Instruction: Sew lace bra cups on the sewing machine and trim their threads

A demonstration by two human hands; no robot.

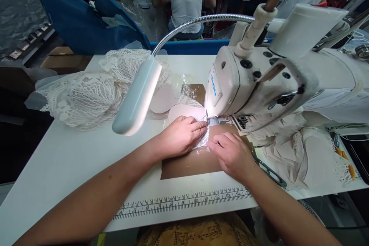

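Observation:
At the needle end of a white sewing machine (221,80), a piece of white lace fabric (204,140) lies under the lamp light. My left hand (183,135) rests flat on it, fingers stretched toward the presser foot and pressing the lace down. My right hand (232,153) is curled, its thumb and forefinger closed at the near right edge of the lace. A pale pink padded cup piece (184,112) sits just beyond my left fingers, joined or close to the lace; which one I cannot tell. Brown sheeting (184,165) covers the surface beneath both hands.
A bendy-necked lamp (137,96) hangs over the left. Lace pieces (83,96) are heaped at the back left, fabric pieces (311,157) at the right. Green thread snips (271,173) lie beside my right forearm. A printed ruler (184,201) edges the table. A person (184,0) sits ahead.

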